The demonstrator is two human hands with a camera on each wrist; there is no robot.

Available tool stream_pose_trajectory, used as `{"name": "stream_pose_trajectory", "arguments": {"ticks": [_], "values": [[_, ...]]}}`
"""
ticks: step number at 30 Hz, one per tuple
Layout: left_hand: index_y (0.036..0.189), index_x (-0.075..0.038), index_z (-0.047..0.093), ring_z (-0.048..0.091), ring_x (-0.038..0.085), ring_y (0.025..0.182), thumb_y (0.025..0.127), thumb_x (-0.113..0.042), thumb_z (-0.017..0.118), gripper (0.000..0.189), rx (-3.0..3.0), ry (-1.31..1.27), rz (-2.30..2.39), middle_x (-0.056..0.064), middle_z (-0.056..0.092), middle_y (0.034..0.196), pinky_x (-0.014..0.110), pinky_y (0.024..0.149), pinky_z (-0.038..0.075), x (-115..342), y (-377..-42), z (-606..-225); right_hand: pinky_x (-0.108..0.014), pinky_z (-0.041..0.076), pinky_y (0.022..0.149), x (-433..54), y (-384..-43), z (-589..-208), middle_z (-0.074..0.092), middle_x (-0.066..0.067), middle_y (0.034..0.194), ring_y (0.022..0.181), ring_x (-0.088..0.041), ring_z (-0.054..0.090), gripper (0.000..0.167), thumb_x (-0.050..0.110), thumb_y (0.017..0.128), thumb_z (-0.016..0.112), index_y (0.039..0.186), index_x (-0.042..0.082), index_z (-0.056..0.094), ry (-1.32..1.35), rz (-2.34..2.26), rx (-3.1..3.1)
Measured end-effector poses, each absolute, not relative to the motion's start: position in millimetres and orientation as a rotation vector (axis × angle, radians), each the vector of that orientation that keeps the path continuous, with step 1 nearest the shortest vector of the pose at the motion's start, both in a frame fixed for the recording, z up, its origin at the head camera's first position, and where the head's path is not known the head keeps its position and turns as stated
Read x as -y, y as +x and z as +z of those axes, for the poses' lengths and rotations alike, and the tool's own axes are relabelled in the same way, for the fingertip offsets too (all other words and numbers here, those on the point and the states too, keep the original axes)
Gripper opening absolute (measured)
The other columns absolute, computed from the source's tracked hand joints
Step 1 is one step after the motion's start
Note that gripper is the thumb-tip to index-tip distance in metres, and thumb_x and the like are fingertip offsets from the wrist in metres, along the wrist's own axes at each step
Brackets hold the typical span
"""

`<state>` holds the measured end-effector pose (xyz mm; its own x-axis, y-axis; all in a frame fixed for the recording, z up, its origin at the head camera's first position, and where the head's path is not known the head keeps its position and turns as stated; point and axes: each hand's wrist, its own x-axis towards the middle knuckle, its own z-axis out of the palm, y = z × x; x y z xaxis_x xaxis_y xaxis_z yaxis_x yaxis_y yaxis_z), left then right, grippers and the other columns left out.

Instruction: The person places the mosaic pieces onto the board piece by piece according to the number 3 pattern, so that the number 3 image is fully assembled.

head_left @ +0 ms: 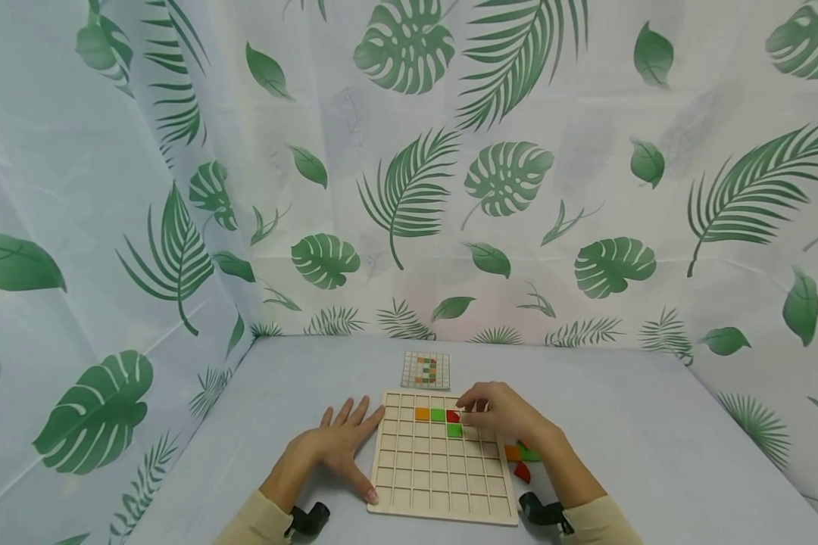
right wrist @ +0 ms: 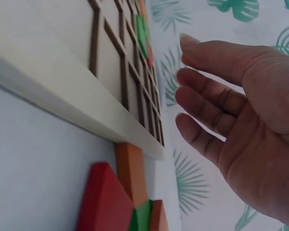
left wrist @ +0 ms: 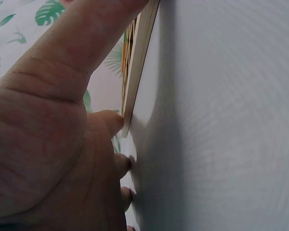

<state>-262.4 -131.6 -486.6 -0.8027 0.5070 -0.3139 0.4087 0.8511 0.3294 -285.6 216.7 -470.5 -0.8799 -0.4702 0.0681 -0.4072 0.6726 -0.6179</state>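
A pale wooden grid board lies flat on the table. In one of its upper rows sit an orange square, a green square and a red rounded piece, with another green square below the red one. My left hand spreads its fingers along the board's left side, thumb at the near left corner and index finger at the edge higher up. Over the board, just right of the red piece, hovers my right hand. Its fingers are loosely bent with nothing between them in the right wrist view.
A small card with a coloured grid pattern lies beyond the board. Beside the board's right edge are loose pieces: an orange one, a green one and a red one, partly under my right forearm. Leaf-print cloth hangs behind the table.
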Motion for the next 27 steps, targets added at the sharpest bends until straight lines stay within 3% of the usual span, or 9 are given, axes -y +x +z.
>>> {"name": "stream_pose_trajectory", "arguments": {"ticks": [13, 27], "values": [[0.169, -0.027, 0.01, -0.004, 0.042, 0.162, 0.06, -0.074, 0.089, 0.142, -2.636, 0.664, 0.332, 0.014, 0.002, 0.176, 0.07, 0.125, 0.003, 130.5, -260.8, -485.6, -0.026, 0.052, 0.071, -250.7, -283.7, -452.4, 0.071, 0.002, 0.098, 0.086, -0.015, 0.058, 0.026, 0.019, 0.094, 0.078, 0.118, 0.008, 0.077, -0.691, -0.992, -2.792], [0.169, -0.029, 0.009, -0.003, 0.041, 0.162, 0.061, -0.075, 0.088, 0.142, -2.627, 0.639, 0.316, 0.013, 0.002, 0.177, 0.069, 0.126, 0.003, 130.0, -261.4, -484.3, -0.031, 0.055, 0.072, -282.5, -285.4, -448.5, 0.074, -0.008, 0.102, 0.088, -0.02, 0.06, 0.024, 0.01, 0.087, 0.081, 0.111, 0.007, 0.079, -0.578, -1.017, -2.631]]}}
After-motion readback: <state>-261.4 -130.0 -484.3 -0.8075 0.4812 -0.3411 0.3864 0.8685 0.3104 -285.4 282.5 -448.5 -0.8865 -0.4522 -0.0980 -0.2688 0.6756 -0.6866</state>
